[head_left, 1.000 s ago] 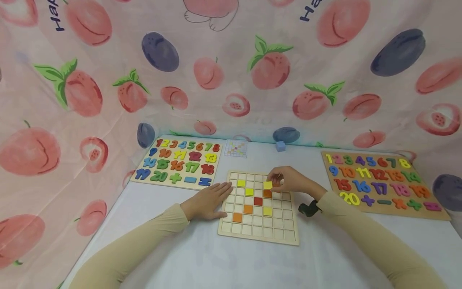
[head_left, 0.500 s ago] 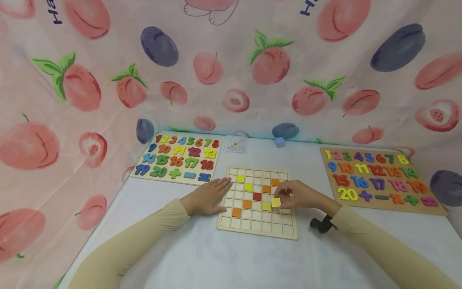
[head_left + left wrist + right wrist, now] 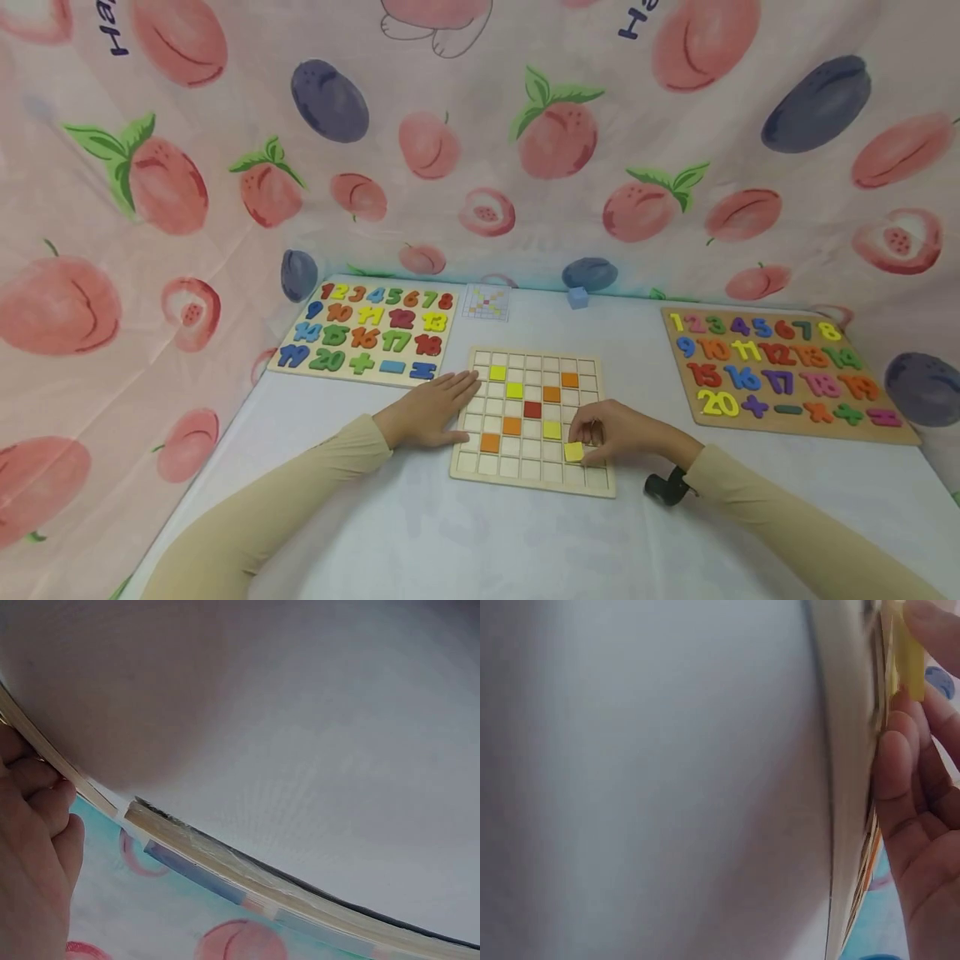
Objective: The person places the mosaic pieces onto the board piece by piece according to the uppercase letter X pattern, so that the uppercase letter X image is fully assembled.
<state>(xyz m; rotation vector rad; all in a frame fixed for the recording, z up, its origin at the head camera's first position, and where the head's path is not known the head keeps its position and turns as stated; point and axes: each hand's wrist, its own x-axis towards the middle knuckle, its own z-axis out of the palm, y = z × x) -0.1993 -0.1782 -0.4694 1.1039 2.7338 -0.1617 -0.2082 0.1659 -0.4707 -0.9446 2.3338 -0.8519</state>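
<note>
A wooden grid board [image 3: 468, 467] lies flat between the two hands, with square tiles in some of its cells. A red tile [image 3: 532, 409] sits near its middle, with several orange and yellow tiles set diagonally around it. The right hand [image 3: 626, 433] pinches a yellow tile [image 3: 573, 452] between thumb and finger, over a cell in the lower right of the grid. In the right wrist view that yellow tile [image 3: 910, 656] stands at the board's face. The left hand [image 3: 431, 412] rests on the board's left edge, fingers straight.
Number boards stand flat at the back left [image 3: 360, 333] and at the right [image 3: 780, 375]. A printed pattern card [image 3: 486, 302] and a small blue cube [image 3: 577, 297] lie behind the grid. A black object [image 3: 665, 489] hangs at the right wrist.
The right hand has carried the yellow tile from the upper part of the grid down toward the lower right. An orange tile at the upper right is now uncovered. The left hand keeps its place.
</note>
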